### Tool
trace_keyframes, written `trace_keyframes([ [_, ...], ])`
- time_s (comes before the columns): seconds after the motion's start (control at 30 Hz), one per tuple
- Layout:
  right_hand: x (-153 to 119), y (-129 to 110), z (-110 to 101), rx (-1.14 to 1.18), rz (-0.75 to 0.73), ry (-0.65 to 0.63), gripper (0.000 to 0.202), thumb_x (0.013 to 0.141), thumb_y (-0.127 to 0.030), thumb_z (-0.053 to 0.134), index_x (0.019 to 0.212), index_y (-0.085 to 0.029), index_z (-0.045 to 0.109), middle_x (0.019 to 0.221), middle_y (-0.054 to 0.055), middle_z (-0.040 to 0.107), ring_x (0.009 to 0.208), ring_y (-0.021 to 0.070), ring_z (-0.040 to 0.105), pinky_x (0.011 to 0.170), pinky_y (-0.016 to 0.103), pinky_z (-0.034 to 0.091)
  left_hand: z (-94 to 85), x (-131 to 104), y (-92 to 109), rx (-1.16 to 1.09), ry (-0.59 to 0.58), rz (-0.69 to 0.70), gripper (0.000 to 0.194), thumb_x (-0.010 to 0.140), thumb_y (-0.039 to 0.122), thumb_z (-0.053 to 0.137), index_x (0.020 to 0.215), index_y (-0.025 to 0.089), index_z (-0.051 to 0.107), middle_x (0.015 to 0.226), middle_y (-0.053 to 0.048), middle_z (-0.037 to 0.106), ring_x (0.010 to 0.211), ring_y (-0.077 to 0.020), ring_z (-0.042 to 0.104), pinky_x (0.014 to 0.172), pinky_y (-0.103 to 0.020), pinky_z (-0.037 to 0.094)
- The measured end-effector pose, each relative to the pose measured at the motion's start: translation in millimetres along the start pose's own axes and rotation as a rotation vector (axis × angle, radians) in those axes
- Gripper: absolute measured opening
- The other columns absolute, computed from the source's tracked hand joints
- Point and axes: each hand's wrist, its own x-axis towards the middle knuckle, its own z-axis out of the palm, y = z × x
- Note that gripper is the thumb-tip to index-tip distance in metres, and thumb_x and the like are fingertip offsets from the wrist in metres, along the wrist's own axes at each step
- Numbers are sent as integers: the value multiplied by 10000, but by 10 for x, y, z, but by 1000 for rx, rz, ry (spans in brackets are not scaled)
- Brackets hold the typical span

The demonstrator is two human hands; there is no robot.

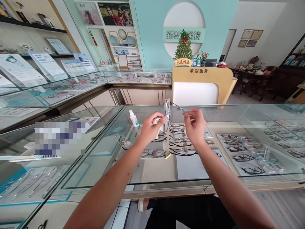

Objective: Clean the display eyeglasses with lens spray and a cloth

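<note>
A pair of eyeglasses [167, 112] is held up above the glass counter, its lenses seen nearly edge-on. My left hand [152, 127] is closed on the lens side, with a pale cloth [156, 120] bunched in its fingers against the glasses. One dark temple reaches to the right, and its tip meets the bent fingers of my right hand [195, 122], which appear to pinch it. To the left of my left hand, a small white spray bottle [134, 119] with a blue-and-pink label stands on the counter top.
Rows of spectacle frames [183, 143] lie inside the glass display counter [152, 178] under my hands. More frames on a white tray [228, 156] are at the right. Blurred papers [59, 136] rest at the left. A wooden cashier desk [202, 76] stands beyond.
</note>
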Motion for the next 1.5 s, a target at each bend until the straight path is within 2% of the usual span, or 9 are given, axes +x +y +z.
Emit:
trace_keyframes([
  [0.1, -2, -14, 7, 5, -108, 49, 247, 998, -351, 657, 1187, -284, 513, 1361, 132, 775, 1000, 230, 774, 701, 348, 566, 37, -16, -19, 14, -16, -13, 361, 968, 599, 695, 971, 239, 730, 959, -30, 778, 930, -227, 685, 879, -322, 524],
  [0.27, -72, -40, 16, -163, -366, 131, 74, 1002, -335, 635, 996, -277, 588, 1022, 90, 747, 961, 271, 717, 811, 434, 584, 116, -64, -16, -53, 74, -29, 342, 979, 583, 704, 959, 242, 723, 994, -26, 785, 978, -219, 694, 924, -317, 527],
  [0.33, -124, -42, 42, -163, -356, 15, 61, 1022, -328, 613, 1027, -271, 633, 950, 59, 750, 799, 229, 698, 748, 400, 581, 125, -75, -10, -61, 105, -15, 347, 973, 585, 716, 952, 238, 726, 966, -23, 775, 963, -214, 685, 900, -309, 523],
  [0.43, -174, -19, 95, -136, -242, -141, 223, 1034, -345, 603, 1231, -258, 659, 1249, 109, 800, 875, 225, 773, 709, 368, 615, 119, -83, -10, -48, 103, 0, 373, 964, 616, 725, 949, 243, 729, 909, -14, 746, 919, -212, 664, 834, -303, 511],
  [0.67, -61, 80, 73, -216, -310, -13, 460, 1036, -393, 652, 1467, -247, 586, 1447, 177, 702, 1284, 344, 704, 1016, 548, 631, 138, -113, 35, 38, -18, 4, 347, 991, 595, 672, 934, 254, 704, 869, 2, 724, 843, -200, 629, 780, -300, 486],
  [0.83, -58, 123, 103, -242, -311, -36, 649, 997, -467, 757, 1544, -239, 491, 1521, 214, 621, 1204, 334, 726, 1005, 546, 638, 186, -148, 41, 64, -61, 15, 344, 1008, 581, 647, 931, 249, 691, 789, 25, 654, 706, -163, 522, 699, -290, 430],
  [0.97, -60, 141, 118, -278, -322, -25, 619, 988, -320, 703, 1553, -246, 461, 1521, 207, 608, 1264, 346, 699, 1051, 580, 620, 237, -177, 34, 24, -56, 41, 350, 1007, 587, 660, 948, 245, 700, 847, 6, 724, 774, -183, 607, 744, -303, 463],
  [1.17, -7, 151, 72, -361, -398, -10, 608, 906, -86, 587, 1494, -235, 540, 1583, 192, 592, 1460, 375, 574, 1196, 634, 508, 258, -189, 39, -63, 61, 30, 341, 989, 593, 705, 941, 256, 727, 980, -32, 839, 946, -236, 750, 840, -338, 538],
  [1.5, 4, 232, 59, -495, -200, -89, 243, 928, -167, 649, 1127, -258, 755, 1526, 140, 689, 1431, 419, 533, 1111, 645, 488, 121, -45, -15, -279, 356, -33, 363, 912, 581, 797, 946, 227, 723, 1127, -87, 876, 820, -185, 718, 738, -313, 524],
])
